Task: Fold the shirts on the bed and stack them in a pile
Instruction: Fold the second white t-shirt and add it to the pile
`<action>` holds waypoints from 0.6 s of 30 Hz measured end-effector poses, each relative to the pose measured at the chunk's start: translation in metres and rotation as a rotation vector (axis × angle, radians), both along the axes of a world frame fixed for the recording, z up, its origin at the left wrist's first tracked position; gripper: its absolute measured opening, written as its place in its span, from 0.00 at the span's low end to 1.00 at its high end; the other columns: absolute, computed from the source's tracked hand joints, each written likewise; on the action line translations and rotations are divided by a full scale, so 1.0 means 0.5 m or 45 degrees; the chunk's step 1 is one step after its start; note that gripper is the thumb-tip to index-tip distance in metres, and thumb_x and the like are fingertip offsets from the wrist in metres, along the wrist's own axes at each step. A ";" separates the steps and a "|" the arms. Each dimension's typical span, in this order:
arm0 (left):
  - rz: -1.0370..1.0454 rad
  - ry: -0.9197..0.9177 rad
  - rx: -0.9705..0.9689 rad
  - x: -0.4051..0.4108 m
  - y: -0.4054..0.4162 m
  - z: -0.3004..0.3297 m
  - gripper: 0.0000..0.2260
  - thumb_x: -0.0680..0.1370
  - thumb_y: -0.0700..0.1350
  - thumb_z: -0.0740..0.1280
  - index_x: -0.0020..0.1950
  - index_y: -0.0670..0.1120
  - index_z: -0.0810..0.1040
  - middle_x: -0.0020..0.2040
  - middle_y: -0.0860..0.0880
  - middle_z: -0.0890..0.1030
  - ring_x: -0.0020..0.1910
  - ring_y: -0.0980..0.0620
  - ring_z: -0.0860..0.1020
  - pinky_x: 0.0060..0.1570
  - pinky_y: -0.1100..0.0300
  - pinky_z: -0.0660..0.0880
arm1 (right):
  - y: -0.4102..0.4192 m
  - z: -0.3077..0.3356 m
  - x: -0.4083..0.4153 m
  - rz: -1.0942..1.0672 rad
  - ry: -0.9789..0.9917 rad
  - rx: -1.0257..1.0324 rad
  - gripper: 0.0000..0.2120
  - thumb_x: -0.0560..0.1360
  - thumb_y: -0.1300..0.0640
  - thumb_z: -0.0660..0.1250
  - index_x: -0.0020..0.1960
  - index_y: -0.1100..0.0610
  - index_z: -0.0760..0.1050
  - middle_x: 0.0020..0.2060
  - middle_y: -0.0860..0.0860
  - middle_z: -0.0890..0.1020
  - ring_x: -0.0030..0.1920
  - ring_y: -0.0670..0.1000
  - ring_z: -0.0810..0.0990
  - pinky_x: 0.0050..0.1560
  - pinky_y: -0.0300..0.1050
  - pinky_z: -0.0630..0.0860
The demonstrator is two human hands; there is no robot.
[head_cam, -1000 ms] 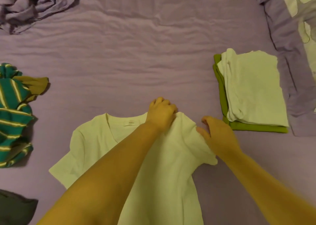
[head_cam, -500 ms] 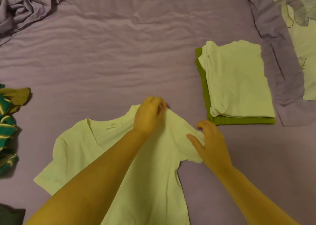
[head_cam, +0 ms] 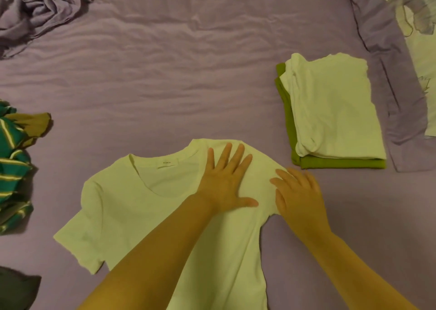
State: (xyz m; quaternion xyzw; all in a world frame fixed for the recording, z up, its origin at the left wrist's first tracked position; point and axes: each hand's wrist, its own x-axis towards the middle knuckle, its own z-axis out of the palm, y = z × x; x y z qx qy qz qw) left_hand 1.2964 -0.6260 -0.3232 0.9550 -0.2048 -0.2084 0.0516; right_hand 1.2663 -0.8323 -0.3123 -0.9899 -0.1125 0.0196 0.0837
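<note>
Two hands are resting on a white shirt (head_cam: 132, 206) that is lying face up at lower centre of the frame on the purple bed (head_cam: 188, 74), collar pointing toward the top of the frame. The left hand (head_cam: 224, 182) is lying palm down on the shirt's shoulder area just right of the collar, fingers straight and slightly spread, thumb extending to the right; it is pressing flat and gripping nothing. The right hand (head_cam: 299, 194) is lying palm down over the shirt's right edge, covering the sleeve on that side, with its fingers loosely extended and slightly apart; whether any cloth is being held beneath the palm cannot be told. The two hands are sitting just beside each other without touching. The shirt's other sleeve is lying flat and unfolded at lower left. One pile (head_cam: 330, 111) is sitting at right of centre, well apart from the open shirt: a folded white shirt is lying on top of a folded green shirt (head_cam: 339, 164), whose edges are showing along the left and lower sides. A striped green garment (head_cam: 14, 168) is lying crumpled at the left edge, and a bunched purple sheet (head_cam: 40, 12) is occupying the upper left corner.
</note>
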 end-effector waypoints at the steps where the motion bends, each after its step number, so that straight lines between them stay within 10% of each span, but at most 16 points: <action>1: -0.012 0.014 0.026 0.006 0.001 0.005 0.48 0.68 0.76 0.51 0.77 0.51 0.35 0.76 0.48 0.31 0.73 0.43 0.29 0.69 0.36 0.33 | -0.007 -0.001 0.000 -0.063 0.044 -0.062 0.18 0.72 0.56 0.54 0.54 0.56 0.79 0.58 0.59 0.79 0.61 0.62 0.74 0.58 0.64 0.71; 14: 0.145 -0.076 0.067 -0.141 0.174 0.022 0.35 0.73 0.68 0.31 0.77 0.53 0.40 0.77 0.47 0.38 0.75 0.42 0.34 0.71 0.39 0.34 | 0.251 0.039 -0.031 0.314 0.450 -0.215 0.29 0.79 0.42 0.42 0.65 0.54 0.74 0.64 0.57 0.76 0.64 0.62 0.74 0.57 0.64 0.72; 18: 0.221 -0.076 0.152 -0.188 0.272 0.044 0.30 0.78 0.64 0.41 0.78 0.52 0.45 0.77 0.46 0.39 0.75 0.41 0.36 0.70 0.38 0.33 | 0.289 0.009 -0.024 0.295 0.468 -0.260 0.33 0.77 0.36 0.35 0.73 0.49 0.63 0.70 0.55 0.68 0.71 0.61 0.65 0.64 0.68 0.63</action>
